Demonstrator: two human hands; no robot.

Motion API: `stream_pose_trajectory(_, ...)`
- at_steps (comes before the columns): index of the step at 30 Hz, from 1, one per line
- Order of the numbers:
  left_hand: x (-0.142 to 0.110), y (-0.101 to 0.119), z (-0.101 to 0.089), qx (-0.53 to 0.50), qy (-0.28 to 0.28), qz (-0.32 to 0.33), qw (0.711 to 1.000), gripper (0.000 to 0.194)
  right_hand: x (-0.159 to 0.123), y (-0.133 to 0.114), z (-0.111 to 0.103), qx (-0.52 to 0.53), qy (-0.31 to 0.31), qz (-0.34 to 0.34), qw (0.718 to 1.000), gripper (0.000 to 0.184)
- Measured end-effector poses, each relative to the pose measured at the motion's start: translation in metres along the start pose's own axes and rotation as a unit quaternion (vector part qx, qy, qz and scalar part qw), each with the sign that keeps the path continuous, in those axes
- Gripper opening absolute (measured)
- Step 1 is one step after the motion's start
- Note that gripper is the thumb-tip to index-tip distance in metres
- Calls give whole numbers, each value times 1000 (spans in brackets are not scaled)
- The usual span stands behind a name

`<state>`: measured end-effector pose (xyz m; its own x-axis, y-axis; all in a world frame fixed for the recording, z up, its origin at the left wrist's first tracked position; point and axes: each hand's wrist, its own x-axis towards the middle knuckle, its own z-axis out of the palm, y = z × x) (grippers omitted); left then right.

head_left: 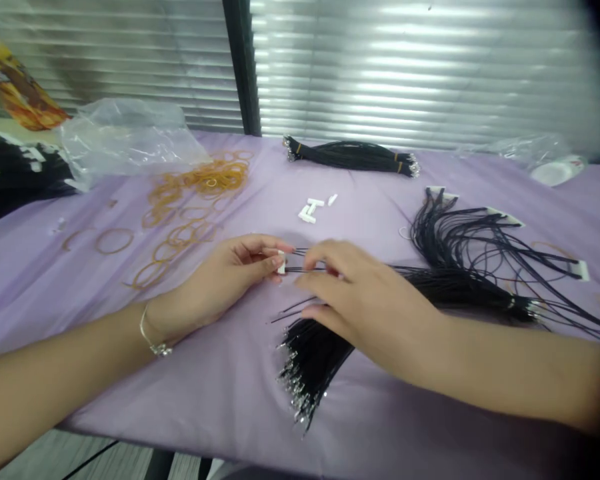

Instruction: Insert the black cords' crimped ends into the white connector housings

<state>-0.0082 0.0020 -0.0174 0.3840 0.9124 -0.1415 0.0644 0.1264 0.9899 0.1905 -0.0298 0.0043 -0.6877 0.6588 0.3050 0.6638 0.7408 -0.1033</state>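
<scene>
My left hand (230, 277) pinches a small white tag (282, 262) between thumb and fingers over the purple tablecloth (220, 393). My right hand (365, 300) pinches thin black cords (307, 261) whose ends meet that tag. Just below my right hand lies a thick bundle of black cords (315, 353) with metal tips pointing toward the front edge. More loose black cords with white tags (480, 233) fan out to the right.
Several white tags (311, 210) lie mid-table. A tied bundle of black cords (353, 155) rests at the back. Orange rubber bands (190, 200) spread at the left, beside a clear plastic bag (125, 137). Another clear bag (545, 160) sits at the far right. Window blinds stand behind.
</scene>
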Motion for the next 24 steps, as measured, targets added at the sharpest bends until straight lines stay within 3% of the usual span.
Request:
stream_pose_trajectory(3, -1, 1, 0, 15, 6, -12, 1000, 26, 2, 1, 6, 72, -131, 5, 989, 18)
stream_pose_trajectory(7, -1, 3, 0, 5, -42, -21, 999, 35, 6, 7, 12, 150, -187, 15, 971, 16)
stream_pose_trajectory(9, -1, 3, 0, 13, -54, 9, 998, 32, 7, 9, 11, 178, -188, 17, 966, 17)
stream_pose_trajectory(13, -2, 5, 1, 43, -51, 75, 995, 44, 8, 11, 11, 237, -149, 73, 957, 9)
stream_pose_trajectory(17, 0, 5, 1, 56, -83, 32, 994, 22, 11, 15, 16, 296, -111, 96, 944, 5)
stream_pose_trajectory(20, 4, 4, -1, 23, -91, -11, 995, 25, 11, 17, 20, 324, -97, 95, 936, 8)
stream_pose_trajectory(24, 4, 4, -2, 15, -48, -16, 999, 30, 9, 16, 21, 289, -92, 63, 951, 9)
